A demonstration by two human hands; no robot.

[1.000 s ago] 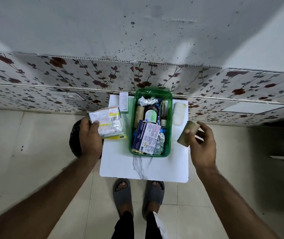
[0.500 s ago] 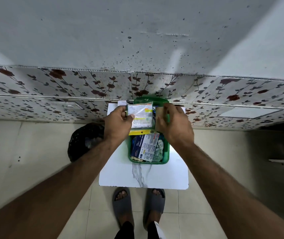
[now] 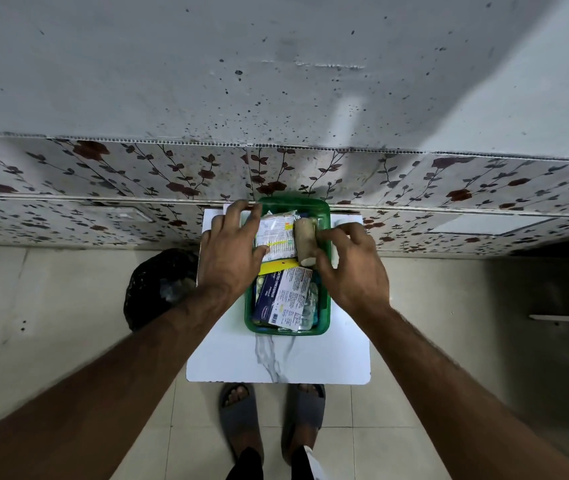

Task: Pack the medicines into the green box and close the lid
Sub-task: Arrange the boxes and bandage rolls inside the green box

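The green box (image 3: 325,308) stands on a small white table (image 3: 276,362) against the wall, full of medicines. A white packet of tablet strips (image 3: 276,233) lies on top at the far end, with a beige bandage roll (image 3: 304,237) beside it. A blue and white dressings packet (image 3: 285,296) fills the near end. My left hand (image 3: 231,251) hovers over the box's left rim with fingers spread and its thumb against the strip packet. My right hand (image 3: 352,271) pinches the bandage roll from the right with its fingertips. I cannot pick out a lid.
A black plastic bag (image 3: 158,282) sits on the floor left of the table. A small white carton (image 3: 229,206) peeks out behind my left hand. The flowered wall panel (image 3: 449,188) rises right behind the box. My sandalled feet (image 3: 240,414) stand at the table's near edge.
Both hands came in from the table's sides to the box. The strip packet and the bandage roll now lie in its far end, and my left hand has spread its fingers off the packet.
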